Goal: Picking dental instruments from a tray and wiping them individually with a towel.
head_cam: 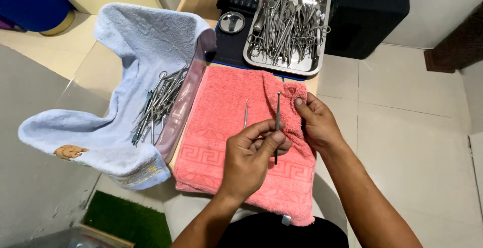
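A thin metal probe (pixel 277 122) is pinched by the left hand (pixel 251 155); pink towel (pixel 221 127) is gripped by the right hand (pixel 314 119). Many instruments are held in the steel tray (pixel 254 56).

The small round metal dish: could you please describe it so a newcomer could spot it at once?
Start at the pink towel and look up past its far edge to the steel tray heaped with instruments. Just left of that tray sits the round dish. It is the only circular, shallow, shiny piece there; the tray is rectangular and far larger.

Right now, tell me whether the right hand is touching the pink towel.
Touching. The head view shows the right hand pinching a fold of the pink towel.
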